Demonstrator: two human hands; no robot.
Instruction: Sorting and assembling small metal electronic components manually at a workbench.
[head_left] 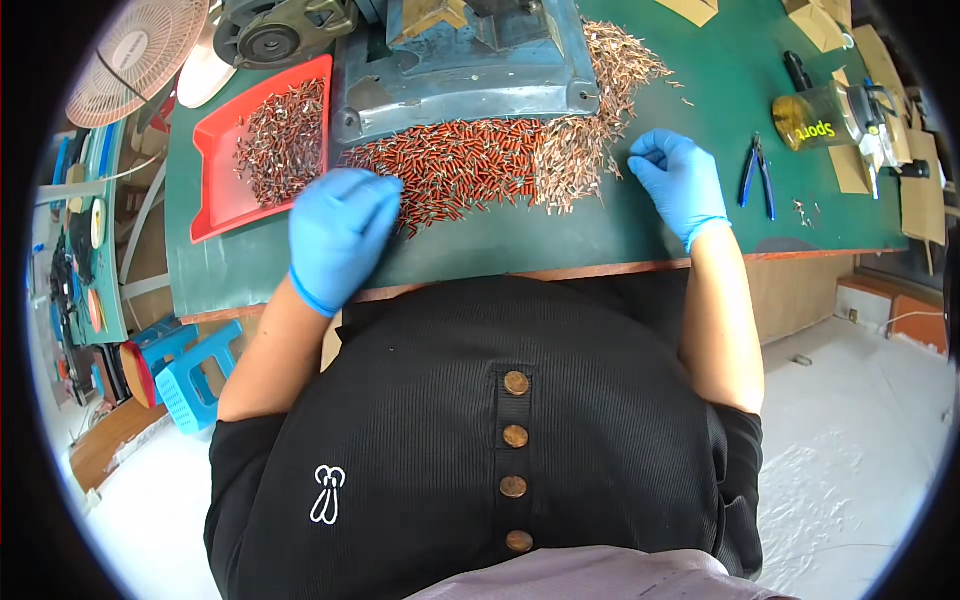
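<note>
A person in a black buttoned top sits at a green desk (pixel 480 250), both hands in blue gloves. The left hand (pixel 340 235) lies palm down at the near edge of a heap of small red-sleeved metal pieces (pixel 455 165), its fingers curled over the pieces; whether its grip has closed on any cannot be told from above. The right hand (pixel 680 180) rests on the desk just beside a second heap of bare copper-coloured pieces (pixel 590 110), fingers drawn together in a loose pinch near the heap's edge; anything between the fingertips is too small to make out. Both heaps lie against the base of a grey-blue metal machine (pixel 460 70) at the far side of the desk. A red tray (pixel 215 195) holding more metal pieces sits to the left of the machine. Blue-handled pliers (pixel 757 175) lie well apart to the right, near a yellowish plastic jar (pixel 815 118).
</note>
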